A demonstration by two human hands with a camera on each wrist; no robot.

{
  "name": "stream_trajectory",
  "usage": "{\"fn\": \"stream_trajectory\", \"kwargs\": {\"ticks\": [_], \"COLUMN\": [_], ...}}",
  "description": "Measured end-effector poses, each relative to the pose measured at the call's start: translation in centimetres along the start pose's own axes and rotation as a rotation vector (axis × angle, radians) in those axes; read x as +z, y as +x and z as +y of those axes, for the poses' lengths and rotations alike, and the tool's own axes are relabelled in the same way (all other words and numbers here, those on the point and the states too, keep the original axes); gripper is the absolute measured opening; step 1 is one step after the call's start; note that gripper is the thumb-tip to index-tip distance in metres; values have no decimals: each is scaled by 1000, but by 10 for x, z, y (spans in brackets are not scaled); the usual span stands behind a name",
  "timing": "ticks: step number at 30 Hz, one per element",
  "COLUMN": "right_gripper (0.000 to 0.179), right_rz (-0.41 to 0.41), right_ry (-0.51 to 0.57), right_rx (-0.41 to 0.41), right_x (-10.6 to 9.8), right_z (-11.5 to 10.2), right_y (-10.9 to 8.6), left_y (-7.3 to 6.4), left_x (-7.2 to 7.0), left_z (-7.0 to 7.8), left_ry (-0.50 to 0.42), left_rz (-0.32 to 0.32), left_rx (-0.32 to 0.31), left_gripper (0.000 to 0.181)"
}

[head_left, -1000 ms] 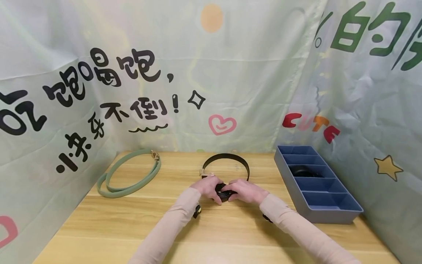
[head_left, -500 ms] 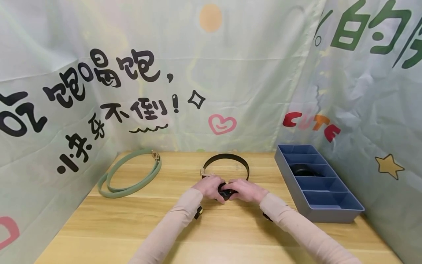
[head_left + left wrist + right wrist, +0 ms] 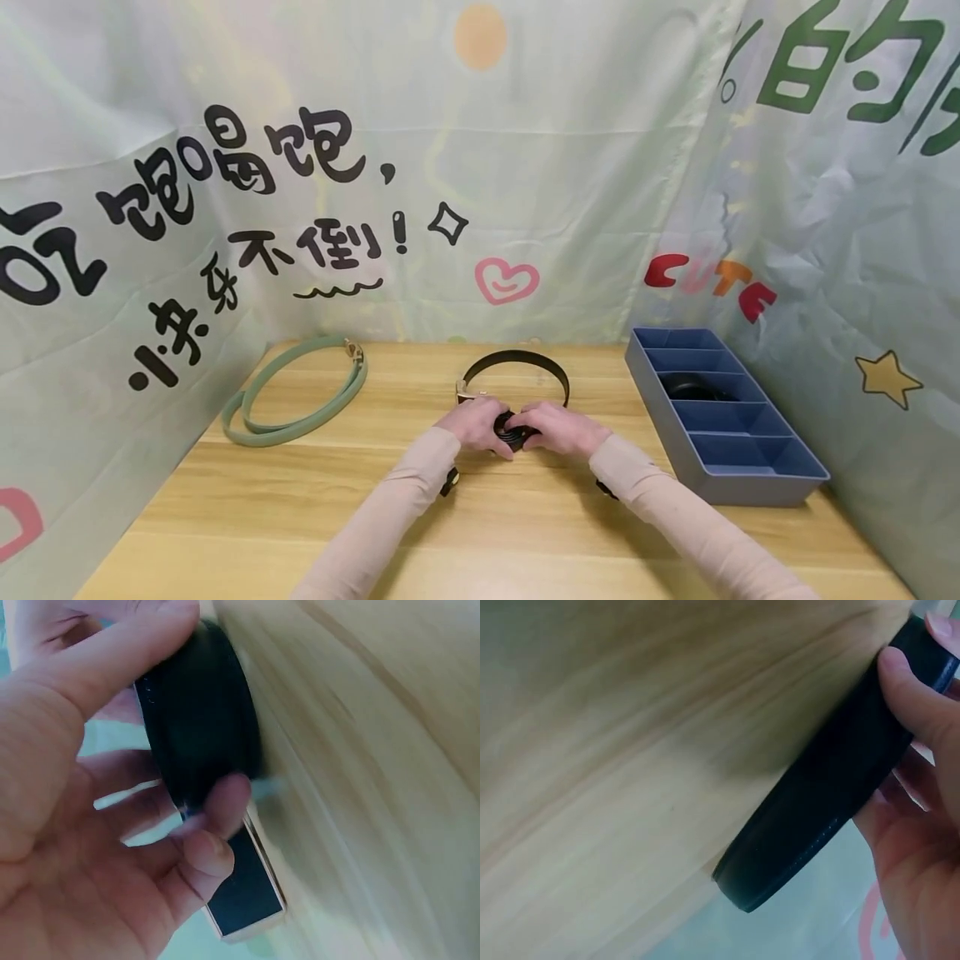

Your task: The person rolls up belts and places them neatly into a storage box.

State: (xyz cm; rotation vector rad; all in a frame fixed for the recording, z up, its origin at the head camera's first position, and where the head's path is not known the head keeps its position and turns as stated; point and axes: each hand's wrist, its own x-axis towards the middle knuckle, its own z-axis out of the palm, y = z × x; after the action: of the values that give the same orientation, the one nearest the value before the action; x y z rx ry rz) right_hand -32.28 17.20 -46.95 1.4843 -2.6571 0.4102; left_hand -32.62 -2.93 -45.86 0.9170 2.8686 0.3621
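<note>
our left hand (image 3: 478,423) and right hand (image 3: 566,430) grasping a coiled black belt (image 3: 512,435), green belt (image 3: 309,423) to our left

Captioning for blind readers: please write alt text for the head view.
A person's left hand and right hand grip the coiled end of a black belt at a wood-grain table. A looped green belt lies left; a blue divided tray stands right.
</note>
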Motion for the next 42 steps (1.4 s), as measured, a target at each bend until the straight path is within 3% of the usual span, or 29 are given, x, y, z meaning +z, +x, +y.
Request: {"fn": "stream_trajectory", "kwargs": {"ticks": [4,8,13,18,23,26,33,38,42], "right_gripper": [32,28,31,32,33,33,34,34,34], "right_rz": [16,13,-1,-15,-1,10,54,46,35], "right_ry": [1,10,-6,4,-9,-34,-68,-71,-71], "right_rx": [-13,28,71,118,134,143,136,149,158], "right_x": [0,2,0,1,2,2,5,5,5], "right_z": [0,0,1,2,0,-2,-2,-3,-4], "right_y": [1,2,2,2,4,5,6,5,5], "left_y": [-3,-5,-8,-13,-16,-18,-16,-15,-16], "left_x": [0,-2,-7,-12,-21,-26,-29,-26,-22], "left_z": [-3,-8,-20,-38,-59,-72,-97,-105,-106], "left_ry": [37,48,-40,-125,-102,-70,1,10,-68], "left_rz": [44,80,55,85,123,127,136,142,151], "left_rx": [17,-9,-93,-182,-266,-294,-267,-230,-289], "left_gripper": [56,83,99,96,86,70,20,14,15]}}
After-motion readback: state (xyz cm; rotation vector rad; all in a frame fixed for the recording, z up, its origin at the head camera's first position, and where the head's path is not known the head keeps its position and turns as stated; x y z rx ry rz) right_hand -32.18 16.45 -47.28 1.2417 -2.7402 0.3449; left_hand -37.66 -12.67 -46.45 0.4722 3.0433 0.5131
